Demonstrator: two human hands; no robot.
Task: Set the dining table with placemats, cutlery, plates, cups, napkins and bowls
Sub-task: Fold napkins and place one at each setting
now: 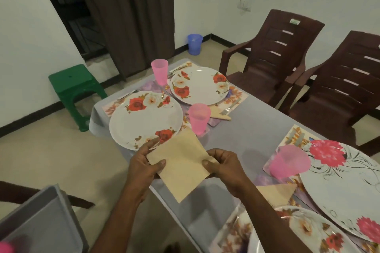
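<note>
A beige square napkin (181, 165) hangs above the table's left edge, held between both hands. My left hand (144, 167) pinches its left corner with thumb on top. My right hand (223, 165) pinches its right corner. Just beyond lies a white rose-patterned plate (144, 121) on a floral placemat (109, 108), with a pink cup (199, 118) to its right. A second rose plate (200, 88) and pink cup (159, 71) sit at the far end, a folded napkin (220, 114) and fork beside them. At right lie a pink-flowered plate (339, 187), a pink cup (287, 163) and a folded napkin (275, 192).
A grey cloth (246, 129) covers the table. Another rose plate (304, 232) sits at the near right. Two brown plastic chairs (273, 53) stand along the right side. A green stool (75, 88) and blue bin (194, 44) stand on the floor. A grey tub (41, 224) is at lower left.
</note>
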